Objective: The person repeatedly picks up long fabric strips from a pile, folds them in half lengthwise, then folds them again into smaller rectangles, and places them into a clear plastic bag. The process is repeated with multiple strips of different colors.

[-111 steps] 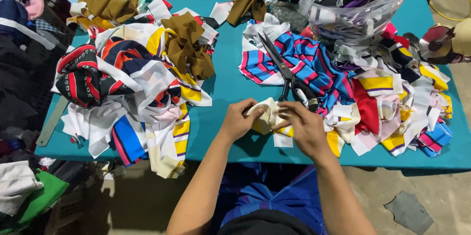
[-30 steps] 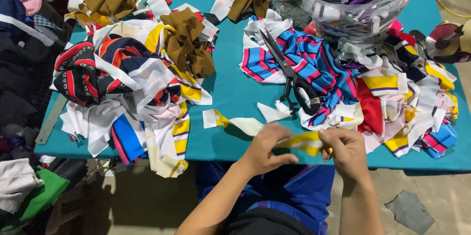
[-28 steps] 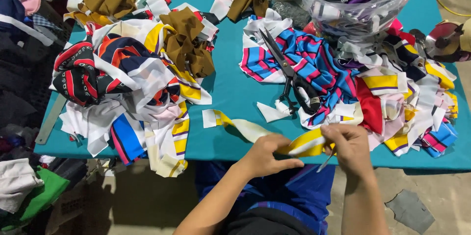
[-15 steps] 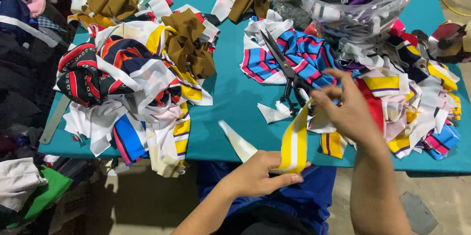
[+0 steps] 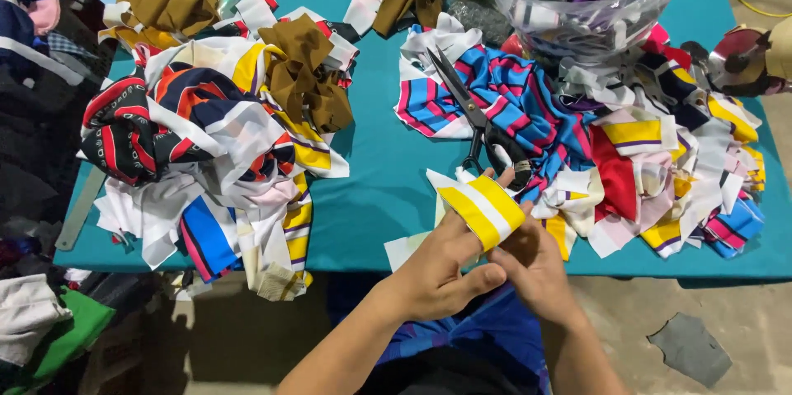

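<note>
Both hands meet at the table's near edge, at six o'clock in the view. The left hand and the right hand each close their fingers on a yellow-and-white striped strip of fabric, holding it up just above the teal tabletop. At twelve o'clock from the strip lie black-handled metal scissors on a blue-and-pink striped cloth. At nine o'clock sits a heap of mixed fabric scraps.
</note>
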